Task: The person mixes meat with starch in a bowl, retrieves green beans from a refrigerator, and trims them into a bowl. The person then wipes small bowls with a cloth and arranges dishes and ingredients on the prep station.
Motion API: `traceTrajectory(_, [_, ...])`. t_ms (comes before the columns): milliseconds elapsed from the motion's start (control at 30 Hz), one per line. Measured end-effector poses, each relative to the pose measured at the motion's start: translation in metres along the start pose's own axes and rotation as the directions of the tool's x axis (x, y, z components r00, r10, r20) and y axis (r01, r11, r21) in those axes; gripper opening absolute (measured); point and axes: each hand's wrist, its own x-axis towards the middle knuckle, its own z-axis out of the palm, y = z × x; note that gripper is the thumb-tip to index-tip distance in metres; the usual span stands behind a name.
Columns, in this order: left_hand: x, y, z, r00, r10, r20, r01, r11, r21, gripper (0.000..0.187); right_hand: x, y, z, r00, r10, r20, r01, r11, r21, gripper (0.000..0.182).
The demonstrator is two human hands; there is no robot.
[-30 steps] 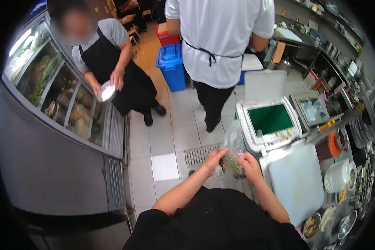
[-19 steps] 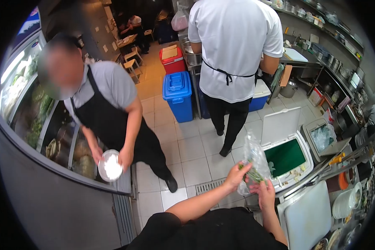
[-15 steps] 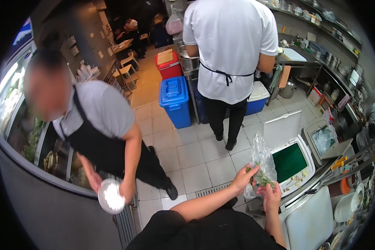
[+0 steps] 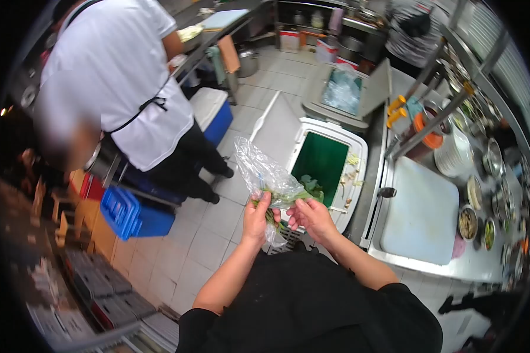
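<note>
Both my hands are in front of me, close over the near end of an open white bin [image 4: 359,144] with a green inside. My left hand [image 4: 255,222] is closed round a bunch of green herbs [image 4: 268,198] and a clear plastic bag [image 4: 264,167], whose loose part stands up and tilts to the left. My right hand [image 4: 313,220] has curled fingers, with the thumb on the leafy side of the bunch. Part of the stems is hidden behind my fingers. Some leaves [image 4: 313,187] show over the bin opening, past my right hand.
A white cutting board [image 4: 421,206] lies on the steel counter [image 4: 365,240] to my right, with bowls and stacked plates [image 4: 453,156] beyond. A second bin [image 4: 335,117] with a bag stands farther back. At left are a person in a white shirt [image 4: 109,65] and a blue bin [image 4: 132,215].
My view has turned right, bringing the bin and cutting board nearer the middle. Both hands still hold the herbs and bag. The person with the white bowl is out of view.
</note>
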Motion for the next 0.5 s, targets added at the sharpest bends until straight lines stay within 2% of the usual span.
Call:
traceTrajectory(67, [0.025,0.014,-0.004,0.998,-0.036,0.047,0.033,0.998,0.058,0.024,0.017,0.001,0.004,0.999,0.003,-0.053,0.003,0.995,0.101,0.031])
traceTrajectory(167, [0.07,0.036,-0.008,0.984,-0.118,0.136,0.1,0.986,0.137,0.024,0.04,-0.01,0.021,0.982,-0.14,-0.124,0.154,0.981,0.114,0.028])
traceTrajectory(300, [0.114,0.053,-0.01,0.919,-0.222,0.326,0.158,0.965,0.211,0.026,0.051,-0.026,0.034,0.837,-0.479,-0.266,0.415,0.871,-0.263,0.019])
traceTrajectory(367, [0.134,0.05,-0.004,0.894,-0.294,0.337,0.222,0.946,0.237,0.027,0.05,-0.035,0.027,0.775,-0.563,-0.286,0.457,0.813,-0.361,0.019])
traceTrajectory(433, [0.146,0.043,0.005,0.87,-0.364,0.332,0.28,0.92,0.273,0.028,0.04,-0.044,0.023,0.724,-0.603,-0.335,0.427,0.773,-0.469,0.016])
traceTrajectory(500, [0.153,0.034,0.022,0.837,-0.386,0.389,0.291,0.914,0.282,0.028,0.033,-0.049,0.013,0.697,-0.627,-0.347,0.482,0.769,-0.42,0.017])
